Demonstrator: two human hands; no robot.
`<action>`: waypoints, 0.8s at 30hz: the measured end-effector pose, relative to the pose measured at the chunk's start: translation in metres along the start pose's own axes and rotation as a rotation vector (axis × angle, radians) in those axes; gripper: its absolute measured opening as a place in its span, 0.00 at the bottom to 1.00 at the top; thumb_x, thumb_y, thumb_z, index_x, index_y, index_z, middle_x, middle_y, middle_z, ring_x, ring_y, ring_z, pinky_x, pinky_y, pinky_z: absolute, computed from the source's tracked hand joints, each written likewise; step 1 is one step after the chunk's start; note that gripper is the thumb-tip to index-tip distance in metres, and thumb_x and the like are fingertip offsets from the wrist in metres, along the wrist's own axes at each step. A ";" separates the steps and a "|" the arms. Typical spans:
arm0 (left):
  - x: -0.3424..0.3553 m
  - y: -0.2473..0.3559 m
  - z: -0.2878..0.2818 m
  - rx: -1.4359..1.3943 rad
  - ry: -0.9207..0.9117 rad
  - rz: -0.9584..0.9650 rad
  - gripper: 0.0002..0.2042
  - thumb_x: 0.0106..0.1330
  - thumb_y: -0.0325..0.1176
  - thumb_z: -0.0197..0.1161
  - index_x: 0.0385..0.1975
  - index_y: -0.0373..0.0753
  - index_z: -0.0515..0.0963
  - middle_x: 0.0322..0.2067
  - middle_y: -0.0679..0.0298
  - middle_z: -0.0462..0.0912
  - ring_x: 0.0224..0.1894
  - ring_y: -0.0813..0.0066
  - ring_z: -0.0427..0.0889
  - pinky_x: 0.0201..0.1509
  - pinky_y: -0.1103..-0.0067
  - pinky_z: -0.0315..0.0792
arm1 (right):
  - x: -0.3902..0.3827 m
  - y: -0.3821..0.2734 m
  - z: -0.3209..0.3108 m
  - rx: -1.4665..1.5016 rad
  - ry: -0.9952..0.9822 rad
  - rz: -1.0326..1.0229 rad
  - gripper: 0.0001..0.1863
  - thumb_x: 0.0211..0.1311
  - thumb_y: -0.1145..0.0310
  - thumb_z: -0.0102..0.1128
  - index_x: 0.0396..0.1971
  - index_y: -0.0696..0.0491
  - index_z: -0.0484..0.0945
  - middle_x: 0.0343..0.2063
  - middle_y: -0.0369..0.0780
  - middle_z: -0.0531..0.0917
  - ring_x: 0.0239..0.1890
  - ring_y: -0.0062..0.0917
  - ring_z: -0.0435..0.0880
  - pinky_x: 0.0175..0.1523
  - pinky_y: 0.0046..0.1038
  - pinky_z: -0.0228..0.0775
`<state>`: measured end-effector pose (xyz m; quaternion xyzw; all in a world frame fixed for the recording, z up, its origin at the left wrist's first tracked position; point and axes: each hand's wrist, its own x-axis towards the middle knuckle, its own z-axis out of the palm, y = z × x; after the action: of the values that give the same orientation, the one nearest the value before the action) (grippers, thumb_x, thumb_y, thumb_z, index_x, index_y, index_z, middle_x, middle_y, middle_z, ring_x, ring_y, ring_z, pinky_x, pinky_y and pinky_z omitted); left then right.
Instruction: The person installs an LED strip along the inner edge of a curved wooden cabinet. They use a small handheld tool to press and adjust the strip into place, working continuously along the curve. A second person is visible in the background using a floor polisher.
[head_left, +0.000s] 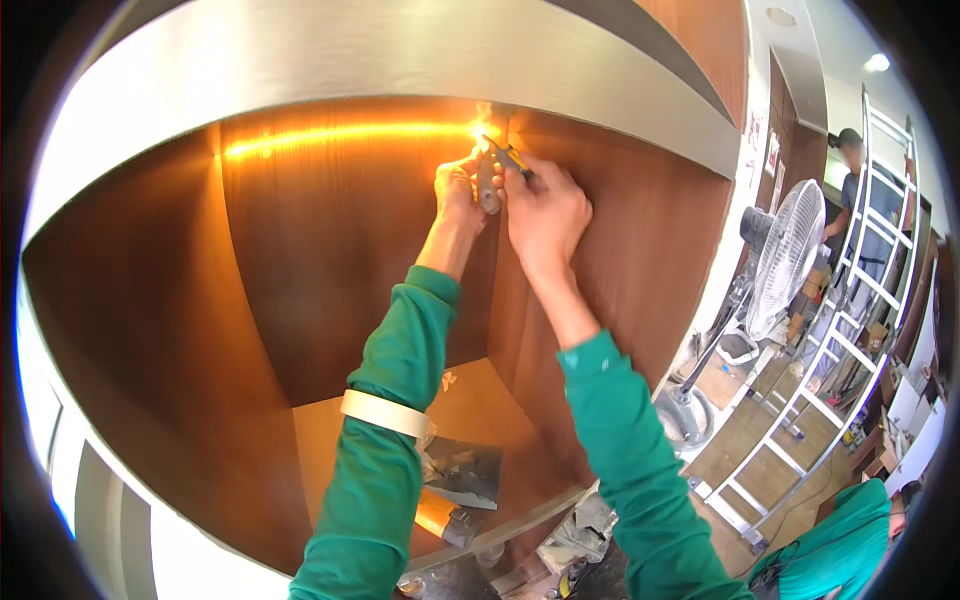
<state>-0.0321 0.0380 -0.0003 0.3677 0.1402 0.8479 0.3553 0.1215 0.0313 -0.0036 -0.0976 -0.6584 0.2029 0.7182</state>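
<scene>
Up in the niche's back corner, the left hand (pixel 458 190) grips a grey tool (pixel 488 190), the right hand (pixel 545 210) a yellow-handled blade (pixel 508 155) (glare hides the tip); one slip could, I think, score the veneer (pixel 330 250).

The niche panels (pixel 330 250) were recorded as reddish-brown wood grain, lit by an amber-yellow light strip (pixel 350 132). The frame band (pixel 400 50) above was noted as brushed silver-grey. Both sleeves (pixel 385 470) were seen to be green, with a cream roll of tape (pixel 385 413) around the left one. A dark grey trowel blade (pixel 465 470) was observed. The fan (pixel 785 255) and ladder (pixel 850 300) were white.
</scene>
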 end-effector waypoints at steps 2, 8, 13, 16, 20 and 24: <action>-0.017 0.008 -0.001 0.075 0.004 -0.045 0.13 0.72 0.39 0.54 0.39 0.32 0.74 0.28 0.59 0.80 0.21 0.70 0.78 0.25 0.75 0.75 | -0.043 -0.009 -0.031 0.067 0.030 0.048 0.09 0.55 0.71 0.67 0.36 0.55 0.84 0.29 0.46 0.85 0.31 0.39 0.86 0.39 0.35 0.77; -0.074 0.024 0.000 0.487 -0.011 -0.043 0.13 0.74 0.40 0.52 0.42 0.34 0.75 0.31 0.60 0.81 0.34 0.69 0.84 0.39 0.73 0.80 | -0.171 0.045 -0.069 -0.139 -0.377 0.260 0.09 0.56 0.73 0.64 0.37 0.57 0.83 0.30 0.51 0.84 0.31 0.42 0.85 0.37 0.38 0.77; -0.094 0.036 0.016 0.813 0.055 0.049 0.16 0.68 0.42 0.64 0.43 0.34 0.83 0.33 0.67 0.82 0.30 0.78 0.79 0.35 0.80 0.71 | -0.210 0.081 -0.066 -0.365 -0.670 0.323 0.07 0.59 0.71 0.59 0.30 0.60 0.81 0.30 0.53 0.83 0.35 0.51 0.83 0.42 0.48 0.75; -0.100 0.041 0.023 1.068 0.039 0.020 0.14 0.69 0.39 0.63 0.43 0.34 0.84 0.31 0.68 0.82 0.28 0.82 0.75 0.35 0.82 0.69 | -0.159 0.049 -0.049 -0.168 -0.321 0.186 0.14 0.64 0.64 0.58 0.40 0.59 0.81 0.36 0.55 0.83 0.43 0.48 0.84 0.47 0.44 0.76; -0.097 0.042 0.021 1.143 -0.095 0.005 0.12 0.69 0.35 0.63 0.44 0.32 0.84 0.29 0.68 0.82 0.28 0.84 0.73 0.34 0.82 0.68 | -0.053 0.016 0.001 0.235 -0.136 0.338 0.18 0.68 0.58 0.56 0.45 0.59 0.81 0.39 0.53 0.84 0.43 0.41 0.85 0.46 0.40 0.74; -0.085 0.051 0.021 1.235 -0.043 0.192 0.10 0.69 0.30 0.61 0.41 0.30 0.84 0.30 0.64 0.84 0.29 0.83 0.77 0.31 0.80 0.71 | -0.014 0.018 0.045 0.296 -0.273 0.390 0.13 0.66 0.64 0.56 0.39 0.60 0.81 0.29 0.48 0.84 0.31 0.33 0.84 0.36 0.35 0.72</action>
<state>-0.0015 -0.0584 -0.0050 0.5332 0.5636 0.6309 0.0019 0.0732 0.0353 -0.0185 -0.0882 -0.6811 0.4424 0.5767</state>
